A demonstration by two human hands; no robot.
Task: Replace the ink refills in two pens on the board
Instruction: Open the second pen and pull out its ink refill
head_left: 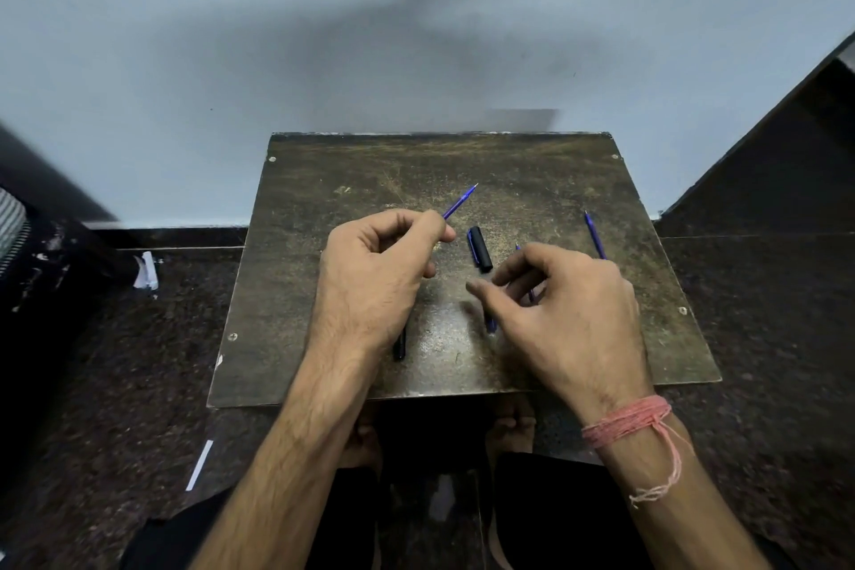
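While the right hand (573,315) hovers loose-fingered, the left hand (374,273) pinches a blue refill (459,202), tip pointing up-right.

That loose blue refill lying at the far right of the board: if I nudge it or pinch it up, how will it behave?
The blue refill is a thin round stick lying flat on the board, so a sideways nudge would probably roll it. It looks very light for its length and may flex slightly. Being so slim and flush with the surface, it is likely fiddly for the fingers to lift.
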